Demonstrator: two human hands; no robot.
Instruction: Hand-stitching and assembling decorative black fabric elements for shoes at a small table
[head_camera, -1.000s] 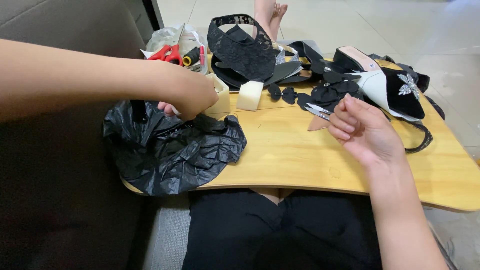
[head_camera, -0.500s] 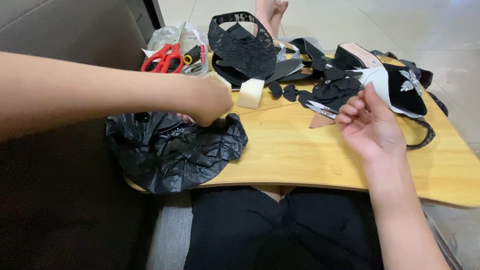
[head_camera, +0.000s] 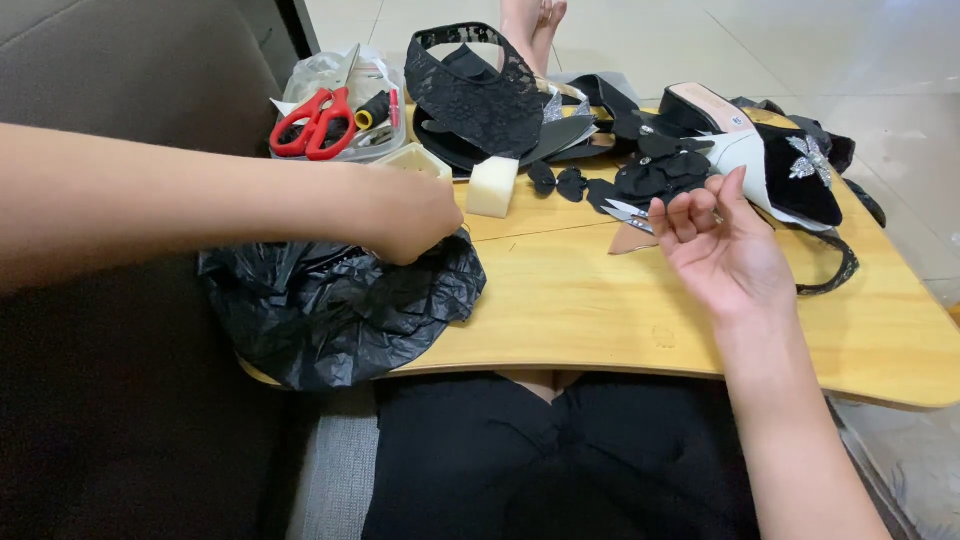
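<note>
The left hand (head_camera: 410, 215) reaches across to the crumpled black plastic bag (head_camera: 335, 310) at the counter's (head_camera: 600, 310) left edge, its grip pinching the bag's upper rim (fingertips hidden). The right hand (head_camera: 725, 250) hovers well to the right, palm up, fingers loosely curled, holding nothing, near small snips (head_camera: 628, 212).

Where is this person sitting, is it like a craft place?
Probably a home craft corner: a small wooden lap table sits over the person's legs beside a sofa, with red scissors, black lace pieces and a black-and-white shoe on it.
</note>
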